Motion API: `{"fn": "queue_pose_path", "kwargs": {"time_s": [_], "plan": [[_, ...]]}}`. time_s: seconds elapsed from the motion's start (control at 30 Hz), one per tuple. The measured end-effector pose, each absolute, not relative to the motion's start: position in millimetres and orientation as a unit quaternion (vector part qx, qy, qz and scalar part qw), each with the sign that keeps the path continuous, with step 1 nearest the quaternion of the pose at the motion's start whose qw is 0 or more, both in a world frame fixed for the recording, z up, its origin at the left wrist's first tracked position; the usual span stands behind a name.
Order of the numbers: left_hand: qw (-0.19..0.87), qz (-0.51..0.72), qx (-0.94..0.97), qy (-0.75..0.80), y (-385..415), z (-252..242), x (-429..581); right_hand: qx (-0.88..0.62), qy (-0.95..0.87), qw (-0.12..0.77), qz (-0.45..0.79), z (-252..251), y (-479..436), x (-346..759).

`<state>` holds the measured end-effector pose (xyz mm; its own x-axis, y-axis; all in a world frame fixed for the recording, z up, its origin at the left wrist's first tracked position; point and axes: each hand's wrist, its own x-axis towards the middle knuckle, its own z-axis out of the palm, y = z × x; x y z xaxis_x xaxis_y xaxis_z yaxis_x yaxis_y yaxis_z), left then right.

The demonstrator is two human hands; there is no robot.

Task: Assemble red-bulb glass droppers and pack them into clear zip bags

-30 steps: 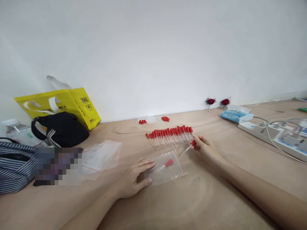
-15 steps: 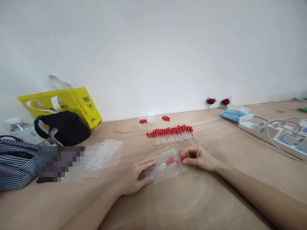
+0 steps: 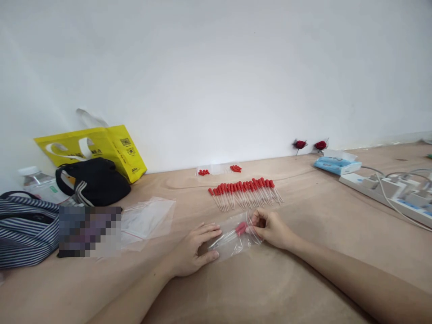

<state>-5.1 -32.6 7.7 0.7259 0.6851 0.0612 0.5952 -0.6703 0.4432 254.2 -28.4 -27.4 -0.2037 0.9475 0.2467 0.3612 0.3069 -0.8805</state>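
A small clear zip bag point(image 3: 232, 236) lies on the wooden table point(image 3: 303, 279) in front of me, with red-capped glass droppers point(image 3: 240, 227) inside it. My left hand point(image 3: 194, 249) lies flat on the bag's left end, fingers spread, holding it down. My right hand point(image 3: 272, 227) is at the bag's right opening, fingers pinched on the bag's mouth at the red dropper caps. Behind the bag a row of several red-capped droppers point(image 3: 245, 192) lies side by side on the table.
Loose red caps point(image 3: 219, 170) lie by the wall. More empty zip bags point(image 3: 146, 218) lie to the left, beside a black bag point(image 3: 94, 182), a yellow bag point(image 3: 97, 146) and a striped bag point(image 3: 23, 231). At right are a power strip with cables point(image 3: 388, 189) and a blue pack point(image 3: 337, 164).
My right hand took a dropper from the right end of the row, brought it down to the bag and pushed it in. The left hand stayed on the bag.
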Motion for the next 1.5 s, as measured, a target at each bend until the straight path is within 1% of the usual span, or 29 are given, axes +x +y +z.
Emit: {"fn": "queue_pose_path", "kwargs": {"time_s": [0.07, 0.17, 0.23, 0.3, 0.37, 0.47, 0.53, 0.73, 0.87, 1.0, 1.23, 1.3, 1.37, 1.4, 1.43, 1.5], "plan": [[0.204, 0.108, 0.905, 0.356, -32.7, 9.1, -4.8, -0.464, -0.711, 0.415, 0.327, -25.3, -29.1, 255.8], [0.210, 0.102, 0.900, 0.368, -32.8, 10.7, -5.3, -0.424, -0.749, 0.381, 0.337, -22.2, -23.3, 266.6], [0.213, 0.102, 0.896, 0.375, -32.9, 10.8, -6.3, -0.436, -0.756, 0.372, 0.317, -19.4, -11.7, 277.1], [0.218, 0.102, 0.894, 0.379, -32.9, 10.6, -7.3, -0.484, -0.742, 0.380, 0.267, -14.6, 5.8, 285.6], [0.225, 0.105, 0.890, 0.383, -32.9, 10.7, -8.0, -0.543, -0.732, 0.360, 0.199, -7.4, 26.7, 288.1], [0.237, 0.114, 0.885, 0.385, -32.9, 11.9, -8.1, -0.625, -0.739, 0.248, 0.041, 4.6, 58.2, 279.2], [0.243, 0.118, 0.883, 0.382, -32.9, 12.7, -8.1, -0.648, -0.729, 0.221, -0.001, 9.9, 77.6, 268.9], [0.248, 0.117, 0.882, 0.383, -31.5, 10.2, -9.4, -0.664, -0.729, 0.166, 0.004, 6.7, 121.2, 251.7], [0.251, 0.112, 0.879, 0.390, -31.5, 10.4, -9.4, -0.667, -0.725, 0.166, 0.035, 2.0, 132.9, 252.3], [0.261, 0.109, 0.874, 0.395, -32.8, 12.8, -8.5, -0.665, -0.712, 0.211, 0.072, 5.0, 134.3, 255.8], [0.254, 0.112, 0.879, 0.388, -31.8, 12.2, -8.5, -0.602, -0.693, 0.347, 0.192, 27.1, 106.9, 283.2], [0.252, 0.111, 0.880, 0.387, -31.9, 12.0, -8.6, -0.560, -0.670, 0.422, 0.245, 30.6, 89.3, 294.1], [0.250, 0.111, 0.882, 0.384, -31.8, 11.4, -9.0, -0.484, -0.603, 0.540, 0.332, 28.8, 68.3, 304.1], [0.248, 0.111, 0.882, 0.384, -31.7, 10.7, -9.2, -0.450, -0.567, 0.586, 0.365, 25.6, 57.3, 308.3], [0.246, 0.112, 0.883, 0.383, -31.4, 9.9, -9.5, -0.429, -0.538, 0.612, 0.389, 21.3, 46.5, 312.0], [0.241, 0.115, 0.886, 0.378, -30.4, 8.0, -9.9, -0.420, -0.499, 0.630, 0.422, 10.0, 26.7, 317.5]]}}
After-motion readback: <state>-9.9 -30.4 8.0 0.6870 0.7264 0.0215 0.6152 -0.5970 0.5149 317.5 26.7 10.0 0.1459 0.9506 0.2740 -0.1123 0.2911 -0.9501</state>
